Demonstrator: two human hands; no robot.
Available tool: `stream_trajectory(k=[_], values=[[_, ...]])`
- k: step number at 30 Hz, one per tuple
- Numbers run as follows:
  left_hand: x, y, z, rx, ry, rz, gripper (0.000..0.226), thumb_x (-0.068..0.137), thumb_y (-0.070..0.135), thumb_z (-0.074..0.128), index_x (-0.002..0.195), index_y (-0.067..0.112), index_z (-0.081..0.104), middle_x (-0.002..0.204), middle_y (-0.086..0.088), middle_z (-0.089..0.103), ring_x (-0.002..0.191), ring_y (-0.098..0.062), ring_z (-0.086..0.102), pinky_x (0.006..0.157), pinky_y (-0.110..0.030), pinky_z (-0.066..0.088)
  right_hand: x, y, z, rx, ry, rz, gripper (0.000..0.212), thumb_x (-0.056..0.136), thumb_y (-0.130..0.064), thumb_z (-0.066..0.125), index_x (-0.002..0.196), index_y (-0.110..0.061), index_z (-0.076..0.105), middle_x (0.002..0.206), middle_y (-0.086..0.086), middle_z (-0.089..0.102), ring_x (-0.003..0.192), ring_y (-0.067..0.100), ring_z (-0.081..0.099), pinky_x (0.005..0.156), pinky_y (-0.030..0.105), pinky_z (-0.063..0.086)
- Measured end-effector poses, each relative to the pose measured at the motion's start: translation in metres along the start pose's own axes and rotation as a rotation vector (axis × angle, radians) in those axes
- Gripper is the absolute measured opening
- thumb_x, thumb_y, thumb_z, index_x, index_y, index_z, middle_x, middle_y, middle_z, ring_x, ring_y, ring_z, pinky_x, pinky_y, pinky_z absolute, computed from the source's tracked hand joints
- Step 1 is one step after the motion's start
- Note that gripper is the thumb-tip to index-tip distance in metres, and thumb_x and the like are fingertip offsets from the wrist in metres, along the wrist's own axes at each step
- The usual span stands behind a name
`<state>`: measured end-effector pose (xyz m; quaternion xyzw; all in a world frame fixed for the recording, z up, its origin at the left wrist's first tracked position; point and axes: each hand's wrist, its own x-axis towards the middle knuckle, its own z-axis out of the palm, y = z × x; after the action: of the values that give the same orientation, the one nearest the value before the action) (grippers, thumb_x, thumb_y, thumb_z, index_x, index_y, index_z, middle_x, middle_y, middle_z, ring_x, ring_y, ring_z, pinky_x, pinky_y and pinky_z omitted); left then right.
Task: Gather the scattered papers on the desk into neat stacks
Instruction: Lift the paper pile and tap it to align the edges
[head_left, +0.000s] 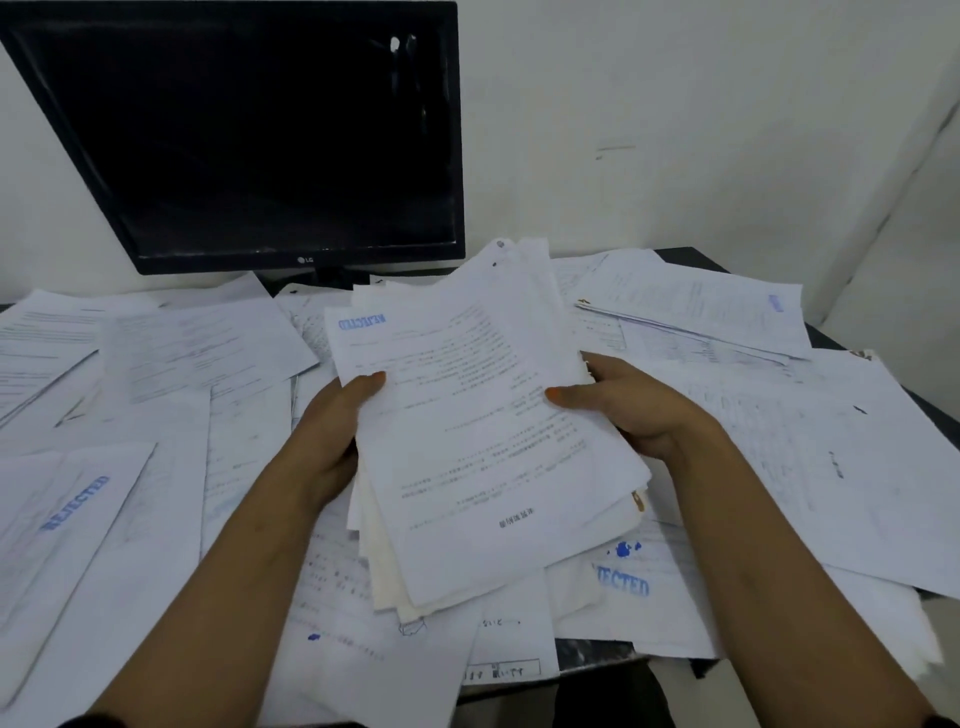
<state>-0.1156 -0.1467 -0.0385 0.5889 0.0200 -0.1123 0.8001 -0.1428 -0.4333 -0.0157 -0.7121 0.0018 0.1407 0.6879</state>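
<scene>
Bundle of papers (483, 431): a thick, uneven sheaf held above the middle of the desk, tilted, its top sheet printed with text upside down to the viewer and stamped "REJECTED" in blue at the far left corner. Lower sheets fan out at the near edge.

Left hand (332, 431): grasps the bundle's left edge, thumb curled over the top sheet, fingers hidden beneath.

Right hand (623, 405): grasps the bundle's right edge, thumb pressed on the top sheet, fingers wrapped under the stack.

Loose papers (208, 353): scattered flat and overlapping across the desk on every side of the bundle; one at near left (78, 504) and one at near centre-right (623, 584) carry blue "REJECTED" stamps.

Desk (691, 255): dark surface, visible only at the far right corner and the near edge.

Monitor (249, 135): black, screen dark, standing at the far left against a white wall (675, 114).
</scene>
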Motion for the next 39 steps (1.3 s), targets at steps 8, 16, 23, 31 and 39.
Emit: stream_trajectory(k=[8, 16, 23, 31, 39], values=[[0.000, 0.005, 0.014, 0.055, 0.148, -0.028, 0.047, 0.095, 0.059, 0.044, 0.111, 0.019, 0.063, 0.105, -0.003, 0.072, 0.087, -0.016, 0.070, 0.069, -0.031, 0.054, 0.001, -0.001, 0.012, -0.100, 0.037, 0.047, 0.023, 0.090, -0.005, 0.062, 0.112, -0.012, 0.064, 0.112, 0.006, 0.070, 0.076, 0.010, 0.072, 0.060, 0.021, 0.056], [-0.016, 0.010, -0.021, 1.080, 0.057, 0.292, 0.050, 0.075, 0.052, 0.076, 0.116, 0.034, 0.055, 0.127, 0.007, 0.054, 0.118, -0.018, 0.052, 0.089, -0.020, 0.044, 0.015, 0.011, -0.005, 0.462, 0.430, -0.120, 0.041, 0.088, 0.006, 0.054, 0.128, -0.003, 0.057, 0.115, 0.011, 0.069, 0.093, 0.024, 0.070, 0.063, 0.028, 0.059], [-0.019, 0.000, 0.011, 1.540, -0.234, -0.082, 0.128, 0.040, 0.087, 0.064, 0.150, 0.051, 0.009, 0.161, 0.012, -0.018, 0.147, -0.021, -0.021, 0.115, -0.053, -0.016, 0.007, 0.010, -0.023, 0.688, 0.497, -0.129, 0.040, 0.095, 0.001, 0.047, 0.135, -0.002, 0.050, 0.131, 0.015, 0.059, 0.112, 0.034, 0.062, 0.080, 0.042, 0.059], [0.010, -0.019, 0.026, 1.356, 0.098, 0.104, 0.099, 0.058, 0.091, 0.054, 0.141, 0.039, 0.039, 0.139, 0.007, 0.048, 0.129, -0.024, 0.040, 0.108, -0.043, 0.033, -0.006, 0.005, -0.010, 0.507, 0.331, -0.053, 0.034, 0.091, 0.001, 0.055, 0.124, -0.004, 0.059, 0.105, 0.009, 0.073, 0.090, 0.025, 0.072, 0.070, 0.036, 0.061], [-0.004, -0.004, -0.039, 0.842, 0.278, 0.331, 0.038, 0.097, -0.003, 0.040, 0.119, 0.018, 0.062, 0.126, 0.002, 0.058, 0.105, -0.009, 0.055, 0.074, -0.002, 0.036, -0.001, 0.004, 0.003, 0.076, 0.255, -0.049, 0.036, 0.090, -0.005, 0.061, 0.126, -0.010, 0.058, 0.121, 0.007, 0.066, 0.096, 0.021, 0.068, 0.074, 0.030, 0.057]])
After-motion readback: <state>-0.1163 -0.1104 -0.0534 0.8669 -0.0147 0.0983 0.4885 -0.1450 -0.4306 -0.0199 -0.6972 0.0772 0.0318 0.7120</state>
